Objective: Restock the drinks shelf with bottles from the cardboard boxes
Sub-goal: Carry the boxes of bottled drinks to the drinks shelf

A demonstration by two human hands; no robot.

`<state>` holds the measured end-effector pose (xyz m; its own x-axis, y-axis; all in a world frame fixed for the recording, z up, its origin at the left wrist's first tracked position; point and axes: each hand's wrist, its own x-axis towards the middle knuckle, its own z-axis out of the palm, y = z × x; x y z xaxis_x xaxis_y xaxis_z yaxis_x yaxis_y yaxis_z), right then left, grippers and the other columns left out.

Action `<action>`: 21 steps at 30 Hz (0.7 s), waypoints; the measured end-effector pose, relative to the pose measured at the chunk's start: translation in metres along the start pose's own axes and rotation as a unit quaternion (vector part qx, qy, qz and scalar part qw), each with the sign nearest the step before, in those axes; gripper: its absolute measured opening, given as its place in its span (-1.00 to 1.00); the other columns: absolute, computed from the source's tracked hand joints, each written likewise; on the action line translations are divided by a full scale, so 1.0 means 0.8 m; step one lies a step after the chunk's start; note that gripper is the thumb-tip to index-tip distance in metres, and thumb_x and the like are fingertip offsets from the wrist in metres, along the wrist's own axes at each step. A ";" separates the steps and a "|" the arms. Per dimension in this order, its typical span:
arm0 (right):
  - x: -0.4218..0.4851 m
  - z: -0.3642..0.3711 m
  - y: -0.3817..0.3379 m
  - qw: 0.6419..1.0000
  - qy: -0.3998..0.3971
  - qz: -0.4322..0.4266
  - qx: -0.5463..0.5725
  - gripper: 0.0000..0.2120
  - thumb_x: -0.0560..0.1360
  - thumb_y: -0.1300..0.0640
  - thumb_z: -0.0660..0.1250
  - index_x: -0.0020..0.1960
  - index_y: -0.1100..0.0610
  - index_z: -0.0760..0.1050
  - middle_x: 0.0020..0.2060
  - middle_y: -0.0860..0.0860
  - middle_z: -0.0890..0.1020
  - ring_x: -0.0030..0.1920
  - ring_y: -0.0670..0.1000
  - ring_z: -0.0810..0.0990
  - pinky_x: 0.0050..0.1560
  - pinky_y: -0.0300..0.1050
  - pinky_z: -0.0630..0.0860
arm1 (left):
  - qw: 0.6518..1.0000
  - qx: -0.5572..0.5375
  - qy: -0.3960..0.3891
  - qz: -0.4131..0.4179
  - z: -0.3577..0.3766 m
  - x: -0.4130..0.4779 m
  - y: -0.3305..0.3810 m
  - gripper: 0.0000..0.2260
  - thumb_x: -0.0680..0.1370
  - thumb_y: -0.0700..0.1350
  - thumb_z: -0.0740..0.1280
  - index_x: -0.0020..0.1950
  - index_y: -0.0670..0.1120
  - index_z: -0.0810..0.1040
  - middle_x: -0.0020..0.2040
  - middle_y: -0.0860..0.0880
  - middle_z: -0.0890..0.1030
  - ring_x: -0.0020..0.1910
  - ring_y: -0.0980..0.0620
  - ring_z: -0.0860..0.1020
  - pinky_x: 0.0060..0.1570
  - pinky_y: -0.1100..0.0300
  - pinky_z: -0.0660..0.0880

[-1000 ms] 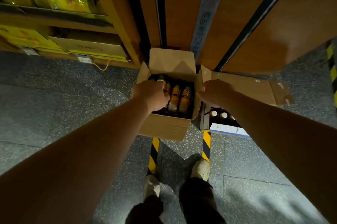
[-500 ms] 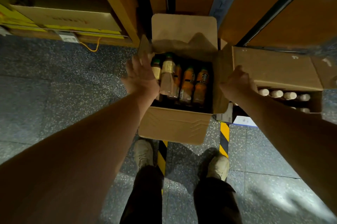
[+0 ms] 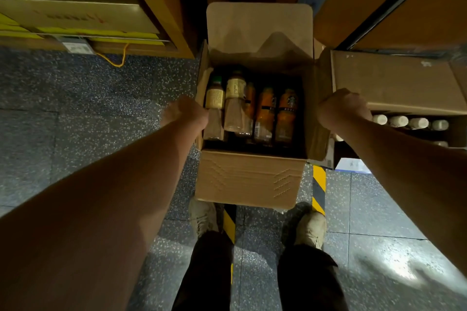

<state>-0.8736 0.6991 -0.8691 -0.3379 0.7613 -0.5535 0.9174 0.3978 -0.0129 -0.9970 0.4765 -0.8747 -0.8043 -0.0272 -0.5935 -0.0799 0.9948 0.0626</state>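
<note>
Down from above the bottles went my left hand (image 3: 185, 112), and now it sits at the 9 o'clock side of the cardboard box (image 3: 249, 179). It touches the box wall there, but it is blurry, so I cannot tell if the fingers hold the edge or just lean on it. My right hand (image 3: 341, 108) is at the 3 o'clock side, with its fingers curled over the flap. My hands are far apart, with the whole box between them. The box stands open on the floor at my 12 o'clock. Inside are the bottles (image 3: 265, 113), some orange and some pale, packed close together. A second box (image 3: 394, 83) sits just beside it at 3 o'clock, with white caps (image 3: 399, 121) showing in a row. A shelf (image 3: 161, 7) is up at 10 o'clock, with yellow packs on its low level. My shoes (image 3: 203, 214) are at 6 o'clock, near the striped tape (image 3: 319, 189). I think the job has hardly begun. No bottle is in my hands, and both boxes look full. Every bottle I can see here has yet to go up.
</note>
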 end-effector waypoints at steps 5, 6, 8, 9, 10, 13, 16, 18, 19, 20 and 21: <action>0.002 -0.009 0.003 0.998 -0.020 -0.038 -0.047 -0.66 0.57 0.17 0.16 0.26 0.34 0.43 0.21 0.31 0.50 0.22 0.30 0.48 0.11 0.04 0.46 | 0.996 0.075 -0.023 0.031 -0.008 0.001 0.004 -0.75 0.63 -0.09 0.16 -0.07 -0.22 0.52 -0.07 -0.21 0.61 -0.08 -0.14 0.61 -0.14 0.07 0.55; 0.002 -0.011 0.006 0.998 -0.025 -0.043 -0.048 -0.66 0.57 0.17 0.16 0.26 0.34 0.43 0.21 0.31 0.50 0.22 0.30 0.49 0.11 0.04 0.46 | 0.996 0.073 -0.027 0.038 -0.011 0.000 0.002 -0.76 0.63 -0.10 0.16 0.00 -0.22 0.53 -0.04 -0.21 0.60 -0.06 -0.15 0.60 -0.14 0.06 0.55; 0.001 -0.010 0.011 0.997 -0.036 -0.051 -0.045 -0.67 0.59 0.15 0.16 0.22 0.35 0.45 0.18 0.32 0.52 0.20 0.30 0.50 0.09 0.03 0.47 | 0.996 0.069 -0.026 0.048 -0.016 -0.003 -0.003 -0.77 0.63 -0.12 0.16 0.12 -0.22 0.53 0.03 -0.23 0.59 -0.04 -0.15 0.58 -0.16 0.06 0.52; 0.000 -0.009 0.014 0.997 -0.040 -0.052 -0.046 -0.68 0.59 0.13 0.16 0.20 0.34 0.47 0.17 0.32 0.53 0.18 0.30 0.51 0.07 0.02 0.48 | 0.996 0.066 -0.027 0.052 -0.016 -0.005 -0.006 -0.77 0.63 -0.13 0.17 0.11 -0.23 0.53 0.04 -0.23 0.59 -0.07 -0.13 0.56 -0.19 0.08 0.48; -0.002 -0.008 0.016 0.997 -0.040 -0.049 -0.043 -0.68 0.60 0.11 0.16 0.19 0.33 0.48 0.15 0.31 0.54 0.17 0.30 0.52 0.05 0.02 0.48 | 0.996 0.060 -0.030 0.056 -0.016 -0.007 -0.011 -0.78 0.63 -0.13 0.18 0.07 -0.24 0.54 0.03 -0.24 0.59 -0.10 -0.12 0.53 -0.22 0.10 0.44; -0.006 -0.010 0.019 0.998 -0.042 -0.039 -0.024 -0.69 0.58 0.09 0.19 0.16 0.30 0.51 0.13 0.29 0.56 0.14 0.29 0.54 -0.02 -0.02 0.47 | 0.996 0.060 -0.036 0.062 -0.018 -0.017 -0.022 -0.78 0.63 -0.14 0.18 0.07 -0.25 0.53 0.04 -0.23 0.59 -0.04 -0.15 0.56 -0.22 0.13 0.40; -0.010 -0.018 0.016 0.996 -0.063 -0.056 -0.016 -0.70 0.55 0.13 0.23 0.14 0.32 0.53 0.11 0.29 0.58 0.12 0.28 0.55 -0.07 -0.06 0.45 | 0.995 0.050 -0.056 0.058 -0.026 -0.021 -0.037 -0.79 0.62 -0.14 0.18 0.04 -0.26 0.52 0.00 -0.21 0.57 -0.11 -0.11 0.52 -0.22 0.15 0.40; -0.015 -0.026 0.006 0.995 -0.073 -0.063 0.001 -0.70 0.54 0.12 0.23 0.12 0.33 0.53 0.09 0.29 0.58 0.12 0.28 0.54 -0.02 -0.02 0.46 | 0.996 0.033 -0.063 0.055 -0.030 -0.020 -0.050 -0.82 0.62 -0.14 0.20 0.00 -0.24 0.50 -0.08 -0.18 0.55 -0.17 -0.07 0.50 -0.25 0.16 0.42; -0.015 -0.029 0.002 0.994 -0.078 -0.072 0.003 -0.70 0.55 0.12 0.23 0.12 0.33 0.52 0.09 0.29 0.57 0.13 0.28 0.53 0.01 -0.01 0.46 | 0.996 0.030 -0.067 0.055 -0.034 -0.020 -0.057 -0.83 0.62 -0.14 0.20 -0.01 -0.23 0.50 -0.13 -0.16 0.52 -0.17 -0.06 0.51 -0.25 0.15 0.44; -0.019 -0.034 -0.006 0.993 -0.085 -0.078 0.001 -0.71 0.55 0.13 0.22 0.12 0.33 0.52 0.10 0.29 0.57 0.14 0.28 0.52 0.03 -0.01 0.45 | 0.996 0.023 -0.074 0.052 -0.039 -0.022 -0.064 -0.83 0.62 -0.14 0.21 -0.01 -0.24 0.50 -0.15 -0.15 0.50 -0.15 -0.08 0.54 -0.24 0.14 0.47; -0.023 -0.039 -0.013 0.991 -0.096 -0.089 -0.007 -0.71 0.56 0.13 0.21 0.11 0.34 0.52 0.09 0.29 0.57 0.14 0.28 0.52 0.03 -0.02 0.44 | 0.995 0.016 -0.082 0.048 -0.043 -0.023 -0.072 -0.83 0.61 -0.14 0.21 -0.02 -0.24 0.50 -0.17 -0.14 0.50 -0.12 -0.10 0.57 -0.22 0.13 0.49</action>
<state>-0.8836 0.6965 -0.8328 -0.4464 0.5684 -0.6911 0.8439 0.5243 -0.1139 -0.9980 0.4165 -0.8395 -0.6997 0.0814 -0.7097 0.0135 0.9948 0.1008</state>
